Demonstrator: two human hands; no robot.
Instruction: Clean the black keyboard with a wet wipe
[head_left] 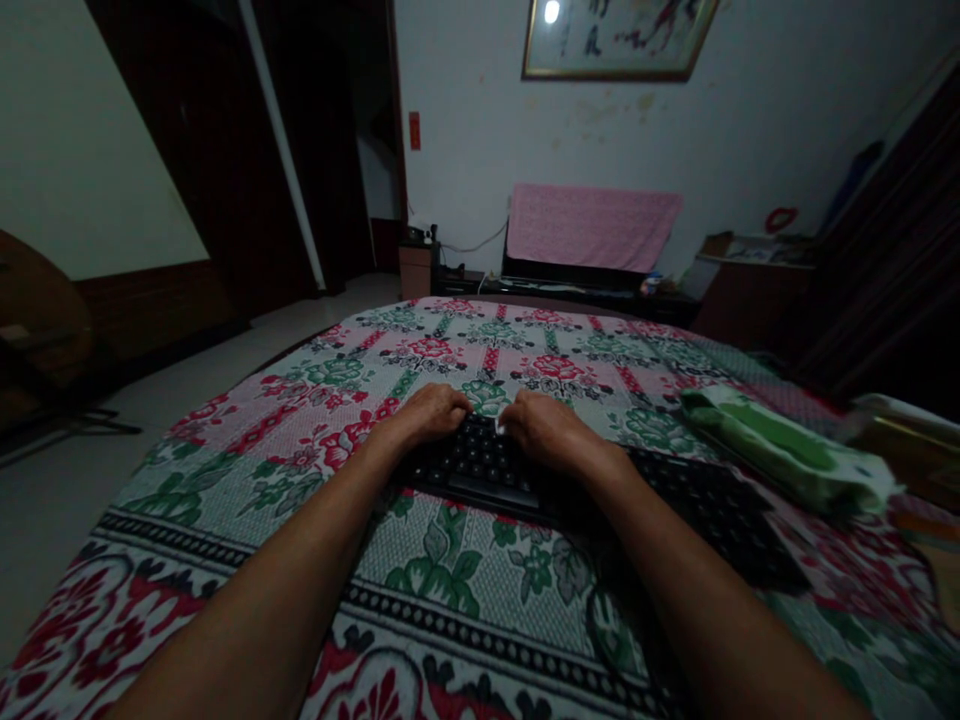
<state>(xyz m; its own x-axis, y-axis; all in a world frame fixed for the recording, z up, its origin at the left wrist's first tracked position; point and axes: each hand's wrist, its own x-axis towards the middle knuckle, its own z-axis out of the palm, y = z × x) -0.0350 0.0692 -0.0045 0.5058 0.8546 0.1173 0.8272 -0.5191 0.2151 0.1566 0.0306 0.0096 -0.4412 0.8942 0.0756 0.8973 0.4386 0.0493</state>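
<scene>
A black keyboard [480, 468] lies on the flowered cloth in front of me, stretching off to the right beneath my right forearm. My left hand [433, 410] is closed over its far left edge, fingers curled and partly hidden. Above the keyboard's back rows, my right hand [546, 428] pinches a small white wipe [500, 426], of which only a bit shows between the fingertips. The two hands are a short gap apart. A thin black cable [592, 625] loops on the cloth near my right forearm.
The patterned cloth [442, 580] covers a large bed-like surface. To the right lie a green and white folded cloth [787, 450] and a box-like thing [911, 450]. A pink towel [592, 225] hangs over a screen at the far wall. Floor [150, 400] shows at left.
</scene>
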